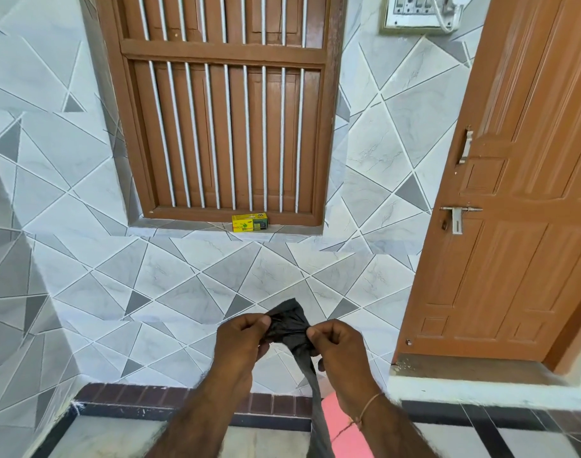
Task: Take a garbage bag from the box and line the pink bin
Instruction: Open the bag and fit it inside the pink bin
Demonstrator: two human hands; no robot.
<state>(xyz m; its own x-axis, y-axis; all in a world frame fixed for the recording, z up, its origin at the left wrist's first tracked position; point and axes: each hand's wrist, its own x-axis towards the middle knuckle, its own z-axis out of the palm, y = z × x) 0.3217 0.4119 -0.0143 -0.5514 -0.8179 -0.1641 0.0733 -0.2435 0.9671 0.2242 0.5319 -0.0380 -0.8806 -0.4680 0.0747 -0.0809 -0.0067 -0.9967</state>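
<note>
Lower centre: left hand (241, 340) and right hand (337, 345) pinch the black garbage bag (290, 327); rub layers apart to open its mouth.

surface: tiled window sill (190, 226) below the barred wooden window (223, 104) | on it: yellow-green garbage bag box (250, 222), lying lengthwise, right of the window's centre, just in front of its frame
</note>
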